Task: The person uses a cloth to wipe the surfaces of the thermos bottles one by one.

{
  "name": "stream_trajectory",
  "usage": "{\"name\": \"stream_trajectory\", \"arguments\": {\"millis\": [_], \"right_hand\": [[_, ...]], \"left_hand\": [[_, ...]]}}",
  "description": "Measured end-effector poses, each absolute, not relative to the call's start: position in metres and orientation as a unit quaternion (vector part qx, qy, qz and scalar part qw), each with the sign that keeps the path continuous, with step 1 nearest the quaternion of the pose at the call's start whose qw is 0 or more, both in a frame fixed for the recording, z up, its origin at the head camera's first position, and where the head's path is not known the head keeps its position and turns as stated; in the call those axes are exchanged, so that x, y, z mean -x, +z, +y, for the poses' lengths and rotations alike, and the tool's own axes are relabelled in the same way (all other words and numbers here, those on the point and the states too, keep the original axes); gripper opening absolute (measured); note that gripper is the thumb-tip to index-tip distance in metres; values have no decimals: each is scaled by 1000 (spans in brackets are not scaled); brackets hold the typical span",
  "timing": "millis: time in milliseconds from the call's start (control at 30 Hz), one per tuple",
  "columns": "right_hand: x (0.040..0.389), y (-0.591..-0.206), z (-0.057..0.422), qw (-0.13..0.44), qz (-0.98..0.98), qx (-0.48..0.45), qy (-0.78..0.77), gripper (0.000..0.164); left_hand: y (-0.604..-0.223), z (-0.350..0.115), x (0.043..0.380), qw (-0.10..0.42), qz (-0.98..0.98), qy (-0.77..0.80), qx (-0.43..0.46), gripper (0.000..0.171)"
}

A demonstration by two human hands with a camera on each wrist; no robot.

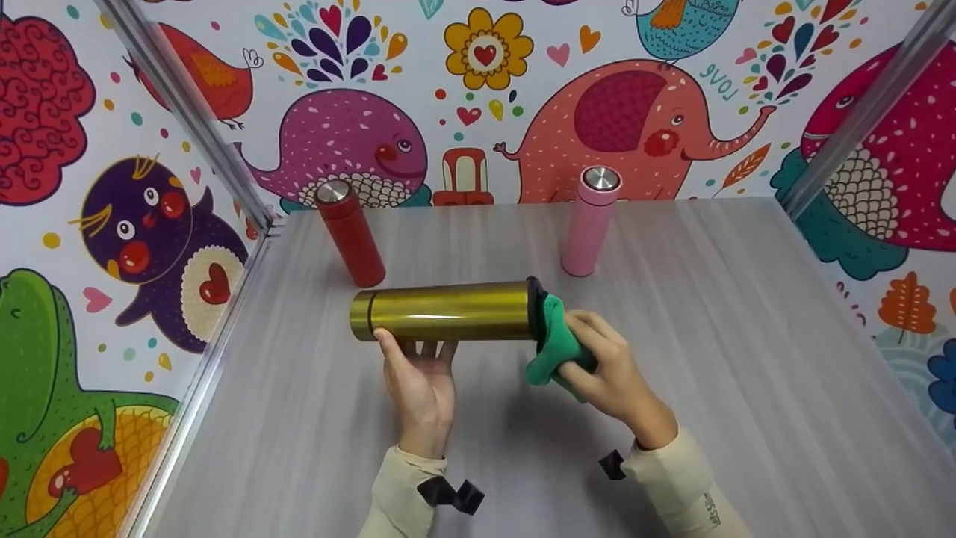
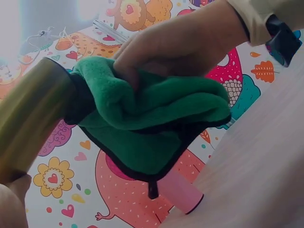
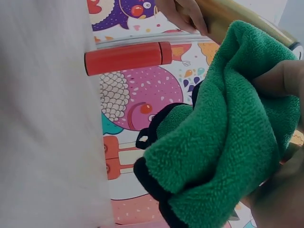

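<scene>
A gold thermos bottle (image 1: 452,312) lies level in the air above the table, its black-rimmed end to the right. My left hand (image 1: 423,388) grips it from below near the left end, thumb on the near side. In my right hand (image 1: 616,373) is a bunched green cloth (image 1: 556,347), held against the black-rimmed end. The left wrist view shows the cloth (image 2: 137,109), edged in black, touching the dark rim of the bottle (image 2: 38,107) while a corner hangs down. Seen from the right wrist, folds of the cloth (image 3: 223,128) hide most of that end.
A red bottle (image 1: 355,243) with a steel-topped lid stands at the back left of the grey table (image 1: 299,418). Further right stands a pink bottle (image 1: 588,232). Cartoon-printed walls (image 1: 485,112) with metal posts (image 1: 187,104) enclose the back and sides.
</scene>
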State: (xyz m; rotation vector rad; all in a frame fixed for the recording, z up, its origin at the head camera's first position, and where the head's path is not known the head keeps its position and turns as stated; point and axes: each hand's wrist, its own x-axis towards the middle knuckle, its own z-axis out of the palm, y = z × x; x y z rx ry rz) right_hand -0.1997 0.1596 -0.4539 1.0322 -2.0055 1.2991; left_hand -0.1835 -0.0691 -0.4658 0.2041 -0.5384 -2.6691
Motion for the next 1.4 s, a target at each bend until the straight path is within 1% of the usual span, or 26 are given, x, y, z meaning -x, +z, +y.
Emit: {"name": "stream_trajectory", "arguments": {"millis": [167, 267, 467, 600, 700, 867, 967, 1067, 1233, 1400], "right_hand": [[198, -477, 165, 273, -742, -389, 472, 52], [193, -481, 166, 272, -738, -398, 472, 53], [175, -462, 166, 267, -723, -410, 488, 52], [167, -452, 167, 276, -708, -419, 496, 51], [164, -450, 168, 277, -707, -419, 497, 51], [163, -449, 171, 270, -712, -412, 500, 51], [162, -451, 173, 270, -718, -403, 500, 51], [160, -453, 174, 268, -723, -394, 500, 51], [158, -458, 180, 264, -730, -384, 499, 53], [158, -462, 187, 263, -740, -365, 500, 56]], "left_hand": [[-465, -71, 185, 222, -194, -953, -65, 58], [-467, -71, 187, 230, -199, -951, -61, 54], [-468, -72, 190, 240, -210, -947, -45, 47], [-467, -73, 192, 248, -230, -940, -42, 46], [-466, -74, 193, 257, -255, -932, -32, 50], [-459, -77, 201, 286, -314, -905, 9, 66], [-451, -78, 214, 298, -355, -886, 19, 76], [-439, -81, 235, 291, -424, -857, 23, 82], [-421, -87, 278, 271, -579, -768, 32, 79], [-420, -92, 320, 233, -686, -689, -6, 82]]}}
